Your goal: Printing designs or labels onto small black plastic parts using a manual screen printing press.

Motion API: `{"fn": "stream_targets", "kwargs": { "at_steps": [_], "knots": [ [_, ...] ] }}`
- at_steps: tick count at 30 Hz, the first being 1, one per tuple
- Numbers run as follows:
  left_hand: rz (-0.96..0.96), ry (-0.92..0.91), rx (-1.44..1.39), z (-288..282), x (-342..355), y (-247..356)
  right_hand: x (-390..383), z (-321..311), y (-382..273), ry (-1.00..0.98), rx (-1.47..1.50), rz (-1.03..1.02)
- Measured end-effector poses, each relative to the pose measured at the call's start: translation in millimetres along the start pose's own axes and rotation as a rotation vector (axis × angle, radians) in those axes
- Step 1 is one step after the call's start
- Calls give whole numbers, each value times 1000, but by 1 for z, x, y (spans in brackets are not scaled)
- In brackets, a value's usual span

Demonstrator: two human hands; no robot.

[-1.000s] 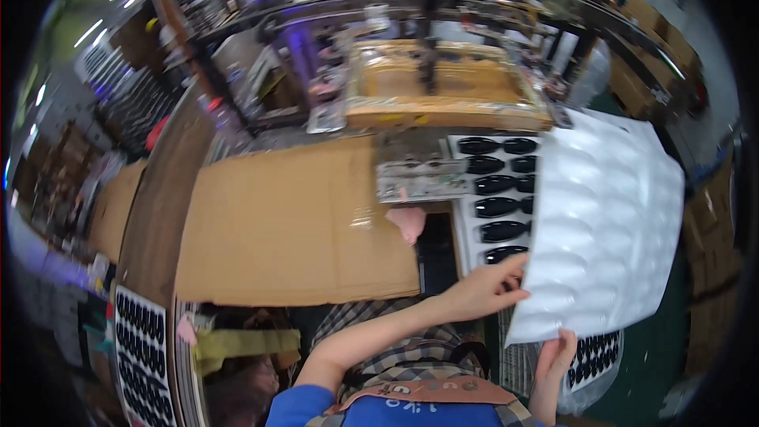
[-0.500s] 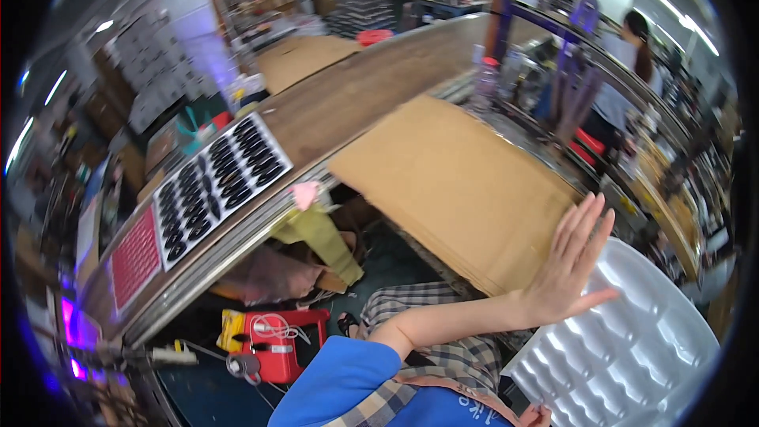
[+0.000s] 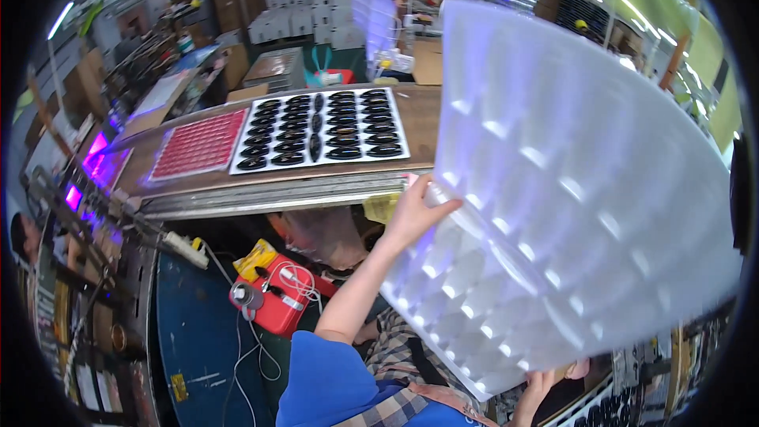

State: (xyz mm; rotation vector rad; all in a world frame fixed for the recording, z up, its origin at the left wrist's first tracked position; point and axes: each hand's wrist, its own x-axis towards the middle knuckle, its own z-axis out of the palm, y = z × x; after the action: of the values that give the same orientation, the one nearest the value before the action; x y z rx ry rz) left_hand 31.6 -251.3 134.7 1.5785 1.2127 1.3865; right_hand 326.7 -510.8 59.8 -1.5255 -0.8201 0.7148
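Observation:
A big translucent plastic sheet [image 3: 577,182], moulded with rows of long oval hollows, stands tilted in front of me and fills the right side of the view. My left hand [image 3: 415,212] grips its left edge, thumb on the near face. At the lower edge, my right hand [image 3: 539,389] holds the sheet too; part of that hand is hidden. Beyond my left hand, a white sheet [image 3: 304,150] with rows of glossy black ovals lies on the wooden bench [image 3: 421,122]. Beside it lies a red sheet [image 3: 198,146] with small raised cells.
A metal rail [image 3: 277,196] edges the bench. Below it are a red box [image 3: 281,300] with white cables and a yellow packet [image 3: 254,259]. More black pieces [image 3: 605,415] show at the bottom right. A person [image 3: 25,236] is partly visible at the far left.
My view has swung left. The plastic sheet has risen from the lower right and now hides the cardboard. My left hand, spread before, now holds the sheet's edge.

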Motion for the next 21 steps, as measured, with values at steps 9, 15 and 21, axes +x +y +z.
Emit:
{"fn": "stream_targets", "kwargs": {
  "at_steps": [9,15,21],
  "knots": [
    [-367,-2,-244,-56,-25,-112,79,32,-52,5,-64,-349],
    [-475,47,-363,-3,-11,-108,52,-19,-198,-562,1088,-697],
    [-498,-111,-596,84,2,-97,-4,-82,-239,-979,1520,-795]
  ]
}}
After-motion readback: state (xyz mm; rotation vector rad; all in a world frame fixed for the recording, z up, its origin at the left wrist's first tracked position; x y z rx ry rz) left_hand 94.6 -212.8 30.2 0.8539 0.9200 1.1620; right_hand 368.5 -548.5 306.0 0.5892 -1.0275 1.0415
